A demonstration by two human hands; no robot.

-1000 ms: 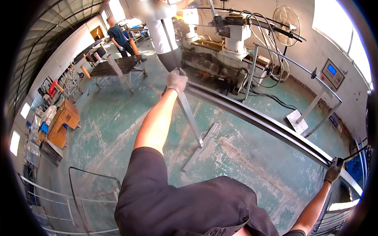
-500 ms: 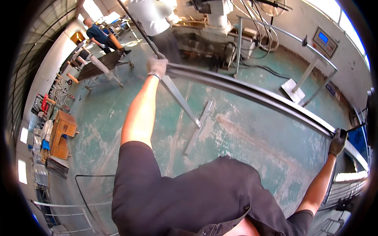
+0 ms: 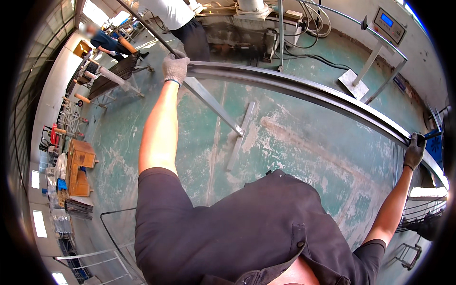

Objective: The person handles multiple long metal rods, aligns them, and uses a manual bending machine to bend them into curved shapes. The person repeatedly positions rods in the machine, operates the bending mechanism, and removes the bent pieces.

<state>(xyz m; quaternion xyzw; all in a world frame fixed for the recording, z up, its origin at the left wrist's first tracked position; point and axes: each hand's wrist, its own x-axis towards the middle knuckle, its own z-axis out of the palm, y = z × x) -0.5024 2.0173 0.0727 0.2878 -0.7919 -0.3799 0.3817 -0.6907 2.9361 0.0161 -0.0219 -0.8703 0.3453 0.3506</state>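
Observation:
A long dark metal profile (image 3: 294, 87), grooved along its length, spans the space between my hands. My left hand (image 3: 175, 69), in a pale knitted glove, is closed around its far left end, where a thin dark bar (image 3: 146, 26) runs on to the upper left. Whether bar and profile are one piece I cannot tell. At the right, my right hand (image 3: 414, 153), in a darker glove, has its fingers closed over the profile's other end region. A grey metal leg with a crosswise foot (image 3: 241, 135) stands on the floor below the profile's left part.
A person in a white shirt (image 3: 168, 13) stands just beyond my left hand; another in dark clothes (image 3: 107, 42) works at a roller stand. A floor scale with display (image 3: 389, 26) stands far right. A wooden cabinet (image 3: 80, 166) and metal frames line the left side.
The view has shifted, with floor and far machinery sitting higher in the picture. My left hand shows a little farther left and higher. Both hands keep hold of the profile.

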